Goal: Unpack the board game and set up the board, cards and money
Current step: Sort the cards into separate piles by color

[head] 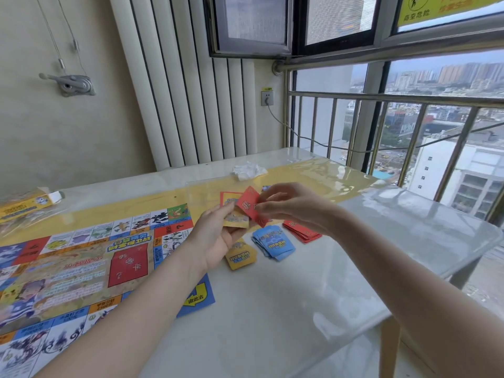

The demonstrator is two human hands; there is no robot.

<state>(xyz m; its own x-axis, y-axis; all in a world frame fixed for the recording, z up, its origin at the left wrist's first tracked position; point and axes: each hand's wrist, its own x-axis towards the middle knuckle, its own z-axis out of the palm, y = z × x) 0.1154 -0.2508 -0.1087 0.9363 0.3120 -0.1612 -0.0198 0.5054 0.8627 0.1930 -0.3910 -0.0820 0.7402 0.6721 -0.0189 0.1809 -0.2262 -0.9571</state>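
Observation:
The colourful game board (81, 268) lies unfolded on the left of the white table (272, 323). My left hand (215, 241) holds a small stack of cards (236, 218) above the table. My right hand (294, 207) pinches a red card (249, 205) at the top of that stack. Three sorted piles lie on the table under my hands: a yellow pile (241, 256), a blue pile (274, 242) and a red pile (301, 231).
A crumpled white wrapper (248, 170) lies at the back of the table. A clear plastic bag with the game packaging (30, 207) sits at the far left. A metal railing (381, 126) and windows stand behind the table; a radiator lines the wall.

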